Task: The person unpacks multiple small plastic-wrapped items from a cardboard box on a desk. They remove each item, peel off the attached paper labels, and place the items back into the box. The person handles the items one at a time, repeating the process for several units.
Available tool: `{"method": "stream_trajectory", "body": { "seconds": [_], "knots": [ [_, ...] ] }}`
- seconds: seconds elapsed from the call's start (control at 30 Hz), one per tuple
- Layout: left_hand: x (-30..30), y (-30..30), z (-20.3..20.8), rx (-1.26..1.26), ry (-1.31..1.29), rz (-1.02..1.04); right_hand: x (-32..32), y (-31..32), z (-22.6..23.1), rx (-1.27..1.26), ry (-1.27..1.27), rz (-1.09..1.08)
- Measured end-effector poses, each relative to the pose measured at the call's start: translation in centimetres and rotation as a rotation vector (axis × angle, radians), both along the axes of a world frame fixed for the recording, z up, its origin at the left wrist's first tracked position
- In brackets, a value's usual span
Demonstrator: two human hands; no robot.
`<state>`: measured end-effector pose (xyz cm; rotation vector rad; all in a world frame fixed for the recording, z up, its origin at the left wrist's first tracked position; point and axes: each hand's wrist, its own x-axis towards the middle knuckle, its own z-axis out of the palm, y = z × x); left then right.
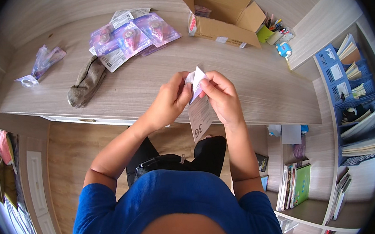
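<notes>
Clearly, both hands in my remote feed meet over the front edge of the desk (275,96), right around its middle. The left hand (172,98) has thumb and fingers pinched on the upper part of a printed card (201,118), and the right hand (222,94) pinches it from the other side, just beside. A white and purple flap stands up between the fingertips; I can't tell whether it is one piece with the rest. Below, a grey panel hangs past the desk's front edge, with rows of small print and a large dark number that reaches me upside down.

Toward the far edge, left of the middle, I see overlapping purple blister packs (155,29) with pink pieces under clear plastic. Pale lettering runs across their fronts, and a white panel among them bears fine print too small for me. A grey-brown fabric case (87,82) lies nearer the front edge; a crumpled clear bag (45,62) sits by the left end.

Right of the middle, at the far edge, an open cardboard box (215,29) has a red-and-white label on its left side and pale stickers low on the front. Beyond the desk's right end, blue file racks (327,55) carry white labels, their writing illegible to me.
</notes>
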<state>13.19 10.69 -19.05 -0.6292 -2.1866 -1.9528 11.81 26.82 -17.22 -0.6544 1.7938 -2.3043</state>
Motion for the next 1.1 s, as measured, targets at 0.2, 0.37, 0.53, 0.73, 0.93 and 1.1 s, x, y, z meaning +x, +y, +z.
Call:
{"method": "stream_trajectory", "body": {
  "seconds": [0.2,0.37,0.53,0.73,0.93,1.1],
  "knots": [
    [-0.7,-0.2,-1.4,0.301,-0.199,-0.047,-1.2,0.4,-1.1,-0.413,-0.197,0.058],
    [-1.1,0.0,-0.9,0.436,-0.398,-0.146,-1.6,-0.3,-1.4,-0.316,-0.139,-0.051],
    [-0.8,1.5,-0.5,0.559,-0.574,-0.092,-0.7,-1.9,-1.5,0.193,0.340,-0.347],
    [-2.7,2.2,-2.6,0.620,-0.398,0.070,-2.0,-2.3,-1.4,-0.293,0.169,-0.146],
    [-2.6,3.0,-1.5,0.677,-0.395,0.205,-2.7,-1.5,-2.3,-0.354,0.161,-0.124],
    [-3.6,1.3,-3.0,0.084,-0.193,0.178,-3.2,-0.6,1.4,0.418,0.824,-0.514]
  ]
}}
